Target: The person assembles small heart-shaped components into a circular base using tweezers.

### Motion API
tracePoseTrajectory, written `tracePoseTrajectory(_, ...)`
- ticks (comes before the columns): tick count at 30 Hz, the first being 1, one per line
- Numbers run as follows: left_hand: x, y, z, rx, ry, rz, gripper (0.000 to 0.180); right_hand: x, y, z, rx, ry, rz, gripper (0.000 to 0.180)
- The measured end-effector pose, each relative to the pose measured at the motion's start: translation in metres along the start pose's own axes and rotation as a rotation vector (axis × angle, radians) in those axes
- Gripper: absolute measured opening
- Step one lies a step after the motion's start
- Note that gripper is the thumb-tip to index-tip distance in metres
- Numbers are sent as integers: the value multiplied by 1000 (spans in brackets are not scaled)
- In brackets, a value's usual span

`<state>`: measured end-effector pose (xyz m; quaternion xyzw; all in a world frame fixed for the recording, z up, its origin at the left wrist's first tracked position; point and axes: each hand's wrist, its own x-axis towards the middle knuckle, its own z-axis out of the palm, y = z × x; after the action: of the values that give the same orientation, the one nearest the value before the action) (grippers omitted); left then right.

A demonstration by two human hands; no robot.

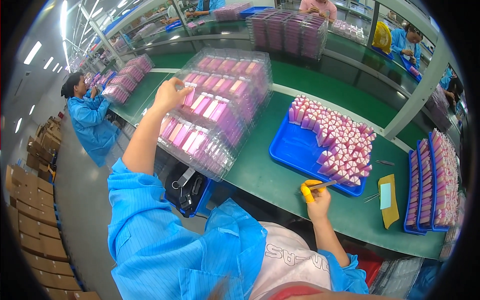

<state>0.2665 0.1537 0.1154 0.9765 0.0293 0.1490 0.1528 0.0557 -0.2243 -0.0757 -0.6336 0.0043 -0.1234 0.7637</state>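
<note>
My left hand [171, 95] reaches over stacked clear plastic trays [227, 150], its thumb and fingers pinching a small pink piece [189, 98] at the top tray's left edge. Rows of pink, white and peach pieces fill the tray pockets. Yellow covers wrap fingertips of my right hand [320, 202]. It grips a thin flat metal tool [322, 185], perhaps tweezers, at the near edge of a blue tray [290, 142]. Many wedge-ended pink and white pieces [345, 135] stand packed in the tray's right and far parts; its blue floor shows at the left.
Blue trays of pink pieces [435, 185] stand at the right. A yellow cloth [389, 200] with a pale blue pad and tweezers [385, 162] lie nearby. Below the bench is a blue bin [192, 200]. More stacked trays [287, 35] stand beyond; a co-worker [87, 117] works at left.
</note>
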Motion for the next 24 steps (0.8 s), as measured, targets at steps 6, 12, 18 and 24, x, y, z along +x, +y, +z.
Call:
tracePoseTrajectory(6,-10,-12,5,8,101,362,33,-4,0,-2,14,-5,0,19)
tracePoseTrajectory(12,-52,44,-17,50,335,592,30,-2,1,-2,16,43,7,19)
tracePoseTrajectory(18,-166,137,23,-528,-332,786,40,-4,-11,5,-442,-23,-270,21)
tracePoseTrajectory(24,-177,227,137,-547,-285,835,53,-36,-36,-4,-551,-84,-234,22)
